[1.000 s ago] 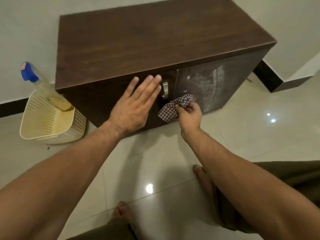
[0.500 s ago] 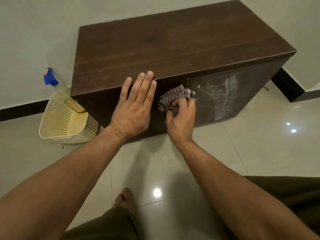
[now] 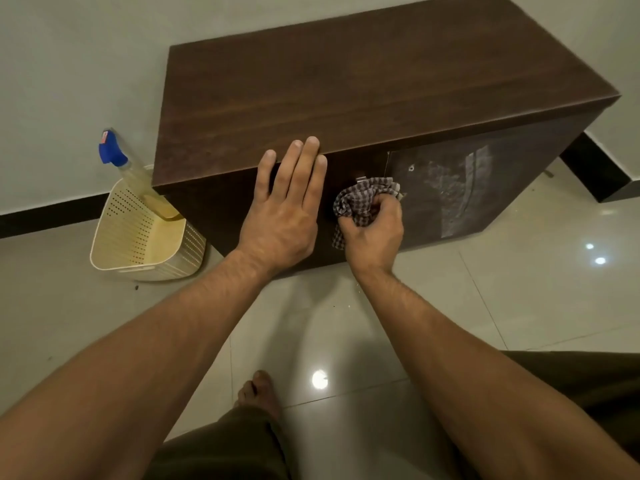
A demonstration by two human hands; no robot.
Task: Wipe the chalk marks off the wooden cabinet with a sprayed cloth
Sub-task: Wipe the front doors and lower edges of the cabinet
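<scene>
While flat and spread, one left hand (image 3: 282,216) on one cabinet (image 3: 363,91); right hand (image 3: 375,230) grip around one cloth (image 3: 360,199).

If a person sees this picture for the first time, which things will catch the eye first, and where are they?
The right hand presses a bunched checked cloth to the front of the dark wooden cabinet, beside the flat left hand. To its right, whitish chalk smears cover the right door. At the cabinet's left end, a spray bottle with a blue trigger leans in a cream perforated basket on the floor.
</scene>
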